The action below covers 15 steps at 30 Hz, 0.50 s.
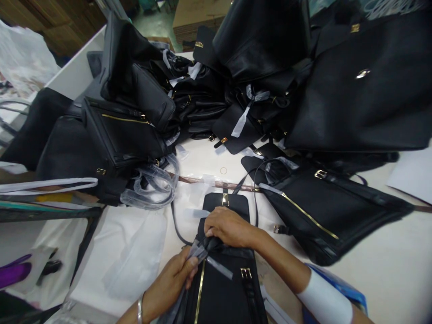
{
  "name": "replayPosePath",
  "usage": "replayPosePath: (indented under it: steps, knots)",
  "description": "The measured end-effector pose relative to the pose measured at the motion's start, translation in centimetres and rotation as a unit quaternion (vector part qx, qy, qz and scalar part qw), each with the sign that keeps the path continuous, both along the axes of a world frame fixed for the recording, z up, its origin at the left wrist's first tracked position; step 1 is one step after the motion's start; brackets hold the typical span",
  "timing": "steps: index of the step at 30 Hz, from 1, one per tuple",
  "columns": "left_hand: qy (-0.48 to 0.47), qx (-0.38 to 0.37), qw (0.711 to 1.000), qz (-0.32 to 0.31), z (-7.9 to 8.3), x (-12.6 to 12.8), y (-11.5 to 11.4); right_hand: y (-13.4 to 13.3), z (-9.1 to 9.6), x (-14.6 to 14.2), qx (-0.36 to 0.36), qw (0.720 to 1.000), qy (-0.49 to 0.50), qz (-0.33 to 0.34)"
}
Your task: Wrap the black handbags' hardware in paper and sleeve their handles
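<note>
A black bag [225,285] with a gold zip and a gold buckle lies before me on the white table. Its flap [241,204] with a gold clasp is spread out toward the far side. My left hand [184,270], wearing a silver bangle, pinches a black strap wrapped in clear plastic [198,253] at the bag's left side. Over the bag's upper part, my right hand [229,227] has its fingers curled on black strap material, partly hidden beneath it. A loose strip of plastic [220,267] sticks out below the right hand.
Black bags [124,132] are piled at the left, more lie stacked at the back, and a large one [364,90] stands at the right. Another bag with a gold zip [324,202] lies close by on the right. Plastic-wrapped straps [151,184] hang near the left pile.
</note>
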<state>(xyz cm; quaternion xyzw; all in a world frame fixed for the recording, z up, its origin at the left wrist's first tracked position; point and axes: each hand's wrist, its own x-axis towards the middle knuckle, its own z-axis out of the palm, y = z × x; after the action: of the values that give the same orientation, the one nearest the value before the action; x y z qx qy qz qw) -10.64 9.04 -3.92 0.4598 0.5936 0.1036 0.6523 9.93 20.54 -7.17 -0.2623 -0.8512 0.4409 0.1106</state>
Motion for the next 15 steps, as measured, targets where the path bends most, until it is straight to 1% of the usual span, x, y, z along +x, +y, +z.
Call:
replayPosePath:
  steps: [2, 5, 7, 8, 9, 11, 12, 13, 15]
  knots:
    - [-0.001, -0.003, 1.000, -0.003, -0.2, 0.2, 0.1, -0.5, -0.4, -0.8, 0.007, 1.000, 0.004, 0.025]
    - [-0.005, -0.004, 1.000, -0.008, -0.6, 0.5, 0.1, -1.2, -0.4, -2.2, 0.034, 0.997, 0.019, 0.063]
    - [-0.009, -0.009, 1.000, -0.001, -0.8, 0.5, 0.0, -1.2, -0.3, -2.3, 0.029, 0.997, 0.032, 0.067]
    - [-0.010, -0.013, 1.000, 0.005, -0.8, 0.4, 0.0, -1.0, -0.3, -2.0, 0.019, 0.998, 0.036, 0.048]
    - [-0.012, -0.019, 1.000, 0.013, -0.8, 0.3, 0.0, -0.8, -0.3, -1.4, 0.008, 0.999, 0.034, 0.013]
    - [-0.012, -0.028, 0.999, 0.028, -0.7, -0.1, 0.1, -0.3, -0.5, 0.3, -0.006, 0.997, 0.010, -0.079]
    - [-0.011, -0.032, 0.999, 0.033, -0.6, -0.3, 0.1, -0.2, -0.6, 1.1, -0.010, 0.994, -0.008, -0.112]
    - [-0.010, -0.035, 0.999, 0.035, -0.5, -0.4, 0.2, -0.2, -0.7, 1.7, -0.013, 0.992, -0.023, -0.127]
    - [-0.008, -0.040, 0.998, 0.037, -0.4, -0.5, 0.3, -0.7, -0.9, 2.6, -0.023, 0.993, -0.033, -0.110]
